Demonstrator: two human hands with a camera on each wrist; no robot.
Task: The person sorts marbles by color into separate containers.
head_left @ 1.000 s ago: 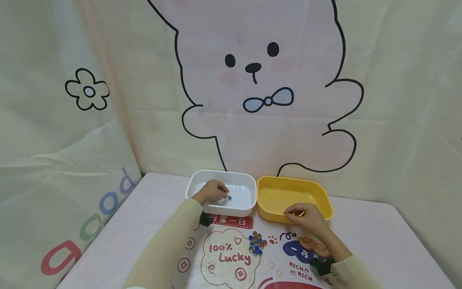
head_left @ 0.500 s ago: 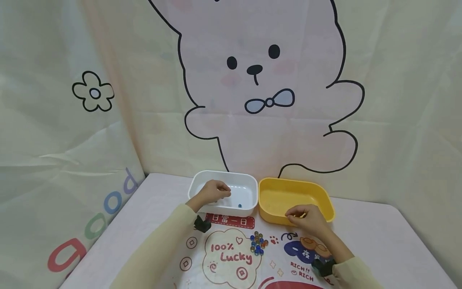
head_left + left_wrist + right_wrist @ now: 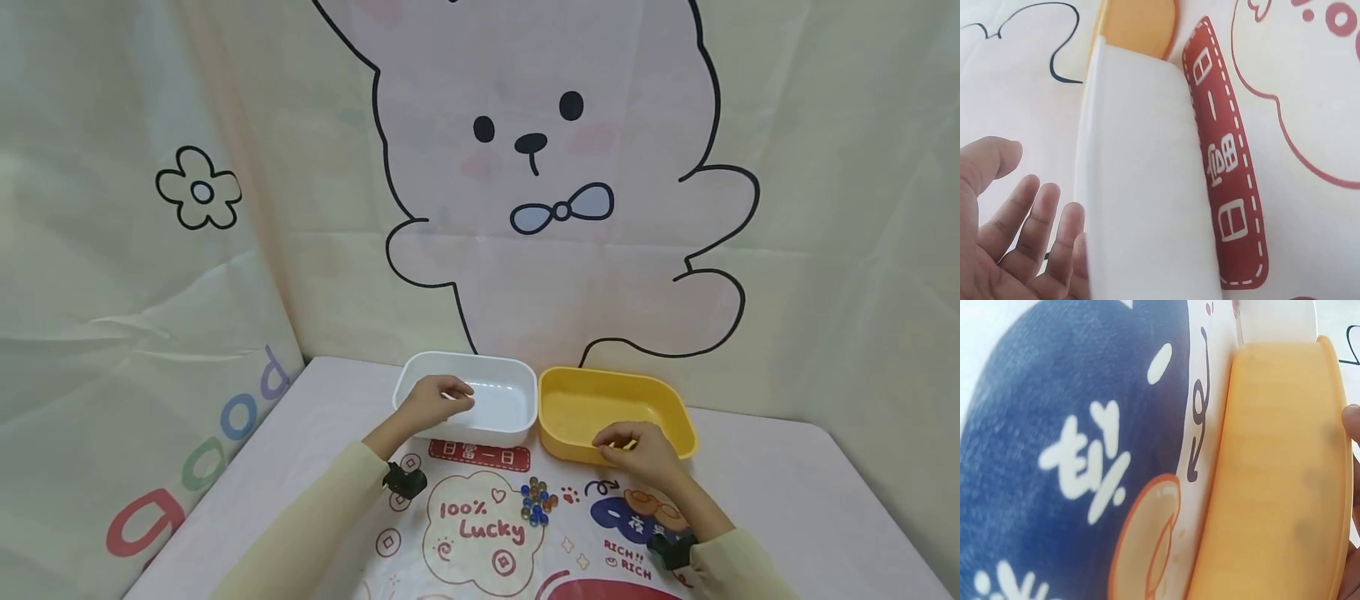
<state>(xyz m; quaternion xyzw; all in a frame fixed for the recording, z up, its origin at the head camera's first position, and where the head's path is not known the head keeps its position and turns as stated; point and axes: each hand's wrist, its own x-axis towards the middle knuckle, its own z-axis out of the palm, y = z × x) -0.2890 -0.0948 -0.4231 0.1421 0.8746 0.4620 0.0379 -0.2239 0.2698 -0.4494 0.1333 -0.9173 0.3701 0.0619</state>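
Over the white plastic bin (image 3: 513, 408) my left hand (image 3: 437, 402) is held with fingers loosely bent. In the left wrist view its thumb and fingers stand apart beside the bin's wall, and nothing shows between them. My right hand (image 3: 637, 450) hovers at the front rim of the yellow bin (image 3: 562, 443), thumb and fingers loosely curved. The right wrist view catches only the edge of that hand (image 3: 1352, 425) beyond the yellow wall; no held thing shows. A cluster of glass marbles (image 3: 536, 502), blue, amber and orange, lies on the table in front of the bins.
The two bins stand side by side at the back of the table (image 3: 765, 483), against a printed cloth backdrop (image 3: 825, 250). A red label print (image 3: 480, 455) and other drawings mark the table cover. Dark wrist mounts (image 3: 405, 481) sit on both wrists.
My left hand has drawn back slightly from the white bin. A blue marble dropped in it rolled forward and is now out of sight. The right hand has barely moved.
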